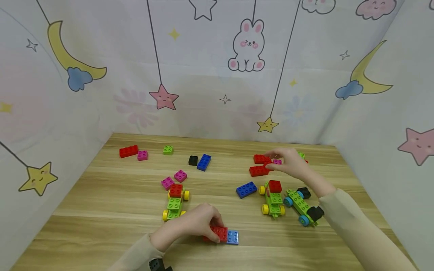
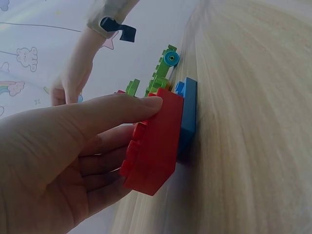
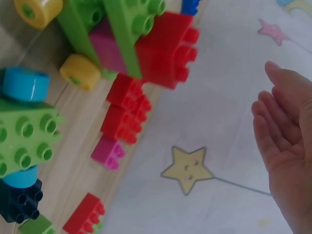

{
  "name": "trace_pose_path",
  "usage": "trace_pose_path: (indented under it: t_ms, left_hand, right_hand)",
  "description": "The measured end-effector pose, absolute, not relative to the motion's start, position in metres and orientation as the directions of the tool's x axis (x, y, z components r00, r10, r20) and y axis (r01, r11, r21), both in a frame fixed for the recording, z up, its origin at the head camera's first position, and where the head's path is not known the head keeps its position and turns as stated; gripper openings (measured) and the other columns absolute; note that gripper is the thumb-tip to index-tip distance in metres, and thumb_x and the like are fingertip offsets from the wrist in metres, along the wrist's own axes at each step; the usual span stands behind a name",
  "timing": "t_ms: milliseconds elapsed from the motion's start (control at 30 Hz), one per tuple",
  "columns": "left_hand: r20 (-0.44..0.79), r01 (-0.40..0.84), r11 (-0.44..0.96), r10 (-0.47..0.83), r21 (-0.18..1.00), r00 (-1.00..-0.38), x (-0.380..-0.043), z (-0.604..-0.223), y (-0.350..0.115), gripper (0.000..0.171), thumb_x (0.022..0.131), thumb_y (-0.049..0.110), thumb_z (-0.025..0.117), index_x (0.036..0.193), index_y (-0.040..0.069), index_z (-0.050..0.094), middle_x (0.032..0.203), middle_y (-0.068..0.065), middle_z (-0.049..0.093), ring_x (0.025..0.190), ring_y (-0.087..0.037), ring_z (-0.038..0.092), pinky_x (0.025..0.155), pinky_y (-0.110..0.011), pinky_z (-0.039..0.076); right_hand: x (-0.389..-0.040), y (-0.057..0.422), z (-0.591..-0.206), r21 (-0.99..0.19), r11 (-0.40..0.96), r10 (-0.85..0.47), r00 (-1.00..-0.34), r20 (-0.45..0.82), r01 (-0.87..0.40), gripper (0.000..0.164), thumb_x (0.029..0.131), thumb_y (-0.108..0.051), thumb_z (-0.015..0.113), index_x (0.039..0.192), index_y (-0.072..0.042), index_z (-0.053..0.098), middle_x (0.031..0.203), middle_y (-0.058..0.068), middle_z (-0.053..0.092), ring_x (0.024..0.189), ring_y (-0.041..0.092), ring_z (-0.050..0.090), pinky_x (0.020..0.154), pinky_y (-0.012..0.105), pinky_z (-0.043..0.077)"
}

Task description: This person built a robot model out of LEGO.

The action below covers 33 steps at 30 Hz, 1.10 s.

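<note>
My left hand (image 1: 200, 222) grips a red building brick (image 2: 158, 141) between thumb and fingers. This brick overlaps a blue brick (image 1: 233, 237) low on the wooden table; the blue one's studs show past its right end. My right hand (image 1: 288, 162) is held over the table's back right, beside a group of red bricks (image 1: 259, 171). In the right wrist view that hand (image 3: 287, 131) has its fingers loosely extended and nothing in them. A pink brick (image 1: 277, 162) lies partly behind the right hand in the head view.
Green toy cars with yellow wheels stand left (image 1: 174, 203) and right (image 1: 272, 199). A green vehicle base (image 1: 300, 203) has blue wheels. A dark blue brick (image 1: 246, 190) lies mid-table. Loose pink (image 1: 181, 175), black (image 1: 193, 160) and red bricks (image 1: 129, 151) are scattered further back.
</note>
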<state>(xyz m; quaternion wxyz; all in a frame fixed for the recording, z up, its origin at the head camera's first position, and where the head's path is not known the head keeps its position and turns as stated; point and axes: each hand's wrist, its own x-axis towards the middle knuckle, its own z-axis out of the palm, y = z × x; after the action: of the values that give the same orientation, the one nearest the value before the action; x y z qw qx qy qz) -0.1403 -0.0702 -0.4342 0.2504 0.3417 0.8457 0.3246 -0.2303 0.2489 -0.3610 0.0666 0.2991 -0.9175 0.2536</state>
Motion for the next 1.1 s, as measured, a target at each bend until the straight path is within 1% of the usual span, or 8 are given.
trace_pose_path:
  t_ms: [133, 267, 467, 633, 867, 1100]
  left_hand:
    - [-0.203, 0.416, 0.559, 0.739, 0.717, -0.643, -0.141, -0.434, -0.071, 0.023, 0.074, 0.019, 0.086, 0.093, 0.012, 0.076, 0.083, 0.012, 0.068, 0.073, 0.001, 0.055, 0.068, -0.016, 0.048]
    - [-0.208, 0.413, 0.564, 0.735, 0.715, -0.645, -0.140, -0.433, -0.071, 0.022, 0.074, 0.019, 0.086, 0.093, 0.012, 0.076, 0.083, 0.012, 0.068, 0.073, 0.001, 0.055, 0.068, -0.016, 0.047]
    - [-0.217, 0.404, 0.571, 0.730, 0.715, -0.648, -0.140, -0.432, -0.071, 0.023, 0.074, 0.019, 0.086, 0.093, 0.013, 0.076, 0.083, 0.012, 0.068, 0.073, 0.001, 0.055, 0.068, -0.016, 0.047]
    - [-0.225, 0.399, 0.575, 0.728, 0.714, -0.648, -0.140, -0.432, -0.071, 0.022, 0.074, 0.020, 0.086, 0.094, 0.013, 0.076, 0.084, 0.012, 0.068, 0.074, 0.001, 0.055, 0.069, -0.016, 0.047]
    - [-0.229, 0.390, 0.577, 0.724, 0.718, -0.650, -0.139, -0.431, -0.072, 0.022, 0.074, 0.020, 0.085, 0.094, 0.014, 0.076, 0.084, 0.012, 0.068, 0.074, 0.001, 0.055, 0.069, -0.016, 0.047]
    - [-0.230, 0.381, 0.574, 0.723, 0.725, -0.651, -0.138, -0.431, -0.071, 0.022, 0.075, 0.019, 0.085, 0.094, 0.014, 0.076, 0.085, 0.012, 0.068, 0.074, 0.000, 0.056, 0.070, -0.016, 0.047]
  right_hand:
    - [-0.245, 0.255, -0.368, -0.443, 0.715, -0.500, -0.838, 0.217, -0.541, 0.035, 0.085, -0.011, 0.076, 0.116, 0.002, 0.068, 0.110, 0.018, 0.070, 0.097, 0.031, 0.065, 0.087, 0.050, 0.054]
    - [-0.257, 0.259, -0.375, -0.456, 0.734, -0.491, -0.857, 0.156, -0.503, 0.038, 0.086, -0.013, 0.075, 0.120, 0.001, 0.066, 0.115, 0.020, 0.068, 0.102, 0.034, 0.064, 0.090, 0.050, 0.053]
    - [-0.272, 0.262, -0.390, -0.455, 0.742, -0.502, -0.858, 0.111, -0.493, 0.045, 0.084, -0.010, 0.076, 0.125, 0.004, 0.063, 0.122, 0.022, 0.065, 0.110, 0.041, 0.061, 0.094, 0.053, 0.051]
    - [-0.281, 0.262, -0.401, -0.442, 0.747, -0.523, -0.849, 0.069, -0.496, 0.051, 0.082, -0.010, 0.078, 0.128, 0.005, 0.060, 0.128, 0.024, 0.062, 0.114, 0.044, 0.059, 0.095, 0.056, 0.049]
    - [-0.288, 0.262, -0.411, -0.434, 0.733, -0.562, -0.826, 0.048, -0.524, 0.051, 0.081, -0.009, 0.079, 0.127, 0.006, 0.061, 0.125, 0.024, 0.063, 0.113, 0.043, 0.059, 0.095, 0.057, 0.049]
    - [-0.292, 0.263, -0.420, -0.424, 0.750, -0.566, -0.824, -0.016, -0.507, 0.047, 0.080, -0.006, 0.079, 0.124, 0.003, 0.064, 0.126, 0.022, 0.064, 0.117, 0.040, 0.058, 0.097, 0.053, 0.050]
